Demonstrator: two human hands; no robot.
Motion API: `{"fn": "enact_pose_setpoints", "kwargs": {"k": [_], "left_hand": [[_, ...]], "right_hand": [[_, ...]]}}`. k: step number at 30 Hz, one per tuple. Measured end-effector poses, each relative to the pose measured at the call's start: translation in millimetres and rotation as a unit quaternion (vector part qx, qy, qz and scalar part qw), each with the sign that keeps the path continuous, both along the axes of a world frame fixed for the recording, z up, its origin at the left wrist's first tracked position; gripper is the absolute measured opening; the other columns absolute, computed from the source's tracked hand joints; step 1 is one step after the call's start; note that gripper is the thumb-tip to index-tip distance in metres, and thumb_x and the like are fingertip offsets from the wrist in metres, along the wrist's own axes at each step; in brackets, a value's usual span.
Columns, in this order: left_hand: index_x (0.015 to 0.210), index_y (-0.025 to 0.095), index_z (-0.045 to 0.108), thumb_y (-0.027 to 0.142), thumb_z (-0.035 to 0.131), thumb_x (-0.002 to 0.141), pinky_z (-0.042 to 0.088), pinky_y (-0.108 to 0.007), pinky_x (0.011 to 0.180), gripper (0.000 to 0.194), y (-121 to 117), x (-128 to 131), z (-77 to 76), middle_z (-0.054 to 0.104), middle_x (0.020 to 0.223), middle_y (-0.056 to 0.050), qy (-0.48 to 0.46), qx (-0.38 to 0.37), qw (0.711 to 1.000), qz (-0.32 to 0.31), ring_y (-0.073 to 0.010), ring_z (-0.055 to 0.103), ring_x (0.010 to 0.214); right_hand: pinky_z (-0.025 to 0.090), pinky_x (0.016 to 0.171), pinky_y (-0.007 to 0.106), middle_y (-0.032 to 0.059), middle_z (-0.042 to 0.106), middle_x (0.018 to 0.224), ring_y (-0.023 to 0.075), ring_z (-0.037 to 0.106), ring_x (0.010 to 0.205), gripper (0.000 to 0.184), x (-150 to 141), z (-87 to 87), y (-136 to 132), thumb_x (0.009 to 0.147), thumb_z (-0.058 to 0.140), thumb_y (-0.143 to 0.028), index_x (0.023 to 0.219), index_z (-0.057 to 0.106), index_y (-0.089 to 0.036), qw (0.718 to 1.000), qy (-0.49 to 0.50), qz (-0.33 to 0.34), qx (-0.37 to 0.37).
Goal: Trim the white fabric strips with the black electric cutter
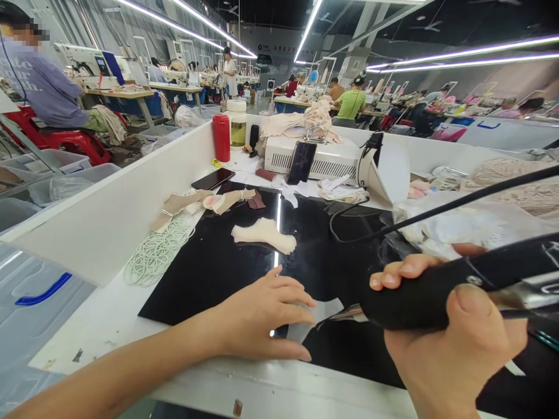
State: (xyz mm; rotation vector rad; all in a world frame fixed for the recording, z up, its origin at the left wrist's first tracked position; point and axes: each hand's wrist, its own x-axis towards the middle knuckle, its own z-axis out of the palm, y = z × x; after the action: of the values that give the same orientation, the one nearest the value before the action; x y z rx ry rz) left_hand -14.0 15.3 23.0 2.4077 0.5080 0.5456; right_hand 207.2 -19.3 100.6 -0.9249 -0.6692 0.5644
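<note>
My right hand is wrapped round a thick black corded tool with a bright metal part on its right side. A thin metal tip shows at the tool's left end, pointing toward my left hand. My left hand is open, palm down, its fingers a little spread. Beneath its fingertips lies a pale translucent strip on the glossy black board; whether the fingers press on it I cannot tell. Farther back on the board rests a cream curved fabric piece.
Pale green cord lies coiled at left, near beige fabric pieces and a dark phone. Another phone leans on a white vented box. A black cable arches over plastic bags. Co-workers sit beyond the white partition.
</note>
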Motion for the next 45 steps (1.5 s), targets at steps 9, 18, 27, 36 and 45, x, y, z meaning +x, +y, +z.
{"fn": "enact_pose_setpoints", "kwargs": {"k": [9,18,27,36,45], "left_hand": [[0.15,0.026,0.076,0.057,0.077,0.109,0.026,-0.067,0.142,0.051,-0.7,1.6,-6.6,0.074,0.159,-0.011,0.071,0.044,0.996,-0.016,-0.0369,0.061,0.154],[0.151,0.032,0.077,0.052,0.082,0.107,0.026,-0.069,0.141,0.048,-0.5,-0.6,-2.4,0.075,0.158,-0.009,0.072,0.017,0.997,-0.01,-0.0374,0.063,0.152],[0.15,0.029,0.077,0.049,0.084,0.106,0.023,-0.076,0.141,0.049,-0.8,-0.2,1.1,0.073,0.16,-0.01,0.096,-0.006,0.995,-0.008,-0.0404,0.059,0.157],[0.146,0.023,0.076,0.027,0.065,0.116,0.04,-0.062,0.139,0.032,2.5,-0.6,-3.7,0.069,0.161,-0.014,0.045,0.013,0.992,0.114,-0.0317,0.062,0.154],[0.111,0.022,0.076,0.015,0.078,0.102,0.054,-0.053,0.127,0.012,5.5,4.1,-12.4,0.075,0.149,-0.012,0.022,-0.024,0.982,0.185,-0.0318,0.064,0.148]], "right_hand": [[0.062,0.051,0.032,-0.0064,0.073,0.071,0.0181,0.065,0.055,0.052,-1.6,-17.7,0.5,0.071,0.1,-0.044,0.11,0.07,-0.028,0.996,-0.048,0.034,0.063],[0.063,0.055,0.034,-0.0065,0.073,0.075,0.0181,0.067,0.058,0.044,1.5,-16.6,1.0,0.081,0.096,-0.04,0.114,0.07,-0.029,0.993,-0.078,0.043,0.073],[0.061,0.056,0.034,-0.0074,0.071,0.075,0.018,0.065,0.059,0.042,14.6,-19.8,7.4,0.081,0.09,-0.036,0.115,0.067,-0.03,0.995,-0.077,-0.008,0.069],[0.06,0.059,0.035,-0.0073,0.071,0.076,0.0187,0.067,0.059,0.04,12.4,-24.0,9.7,0.083,0.088,-0.033,0.117,0.067,-0.029,0.995,-0.076,-0.006,0.07],[0.053,0.08,0.046,0.0021,0.071,0.098,0.0264,0.066,0.084,0.041,38.5,-27.3,-3.8,0.097,0.075,-0.07,0.106,0.07,-0.03,0.95,-0.284,-0.11,-0.06]]}}
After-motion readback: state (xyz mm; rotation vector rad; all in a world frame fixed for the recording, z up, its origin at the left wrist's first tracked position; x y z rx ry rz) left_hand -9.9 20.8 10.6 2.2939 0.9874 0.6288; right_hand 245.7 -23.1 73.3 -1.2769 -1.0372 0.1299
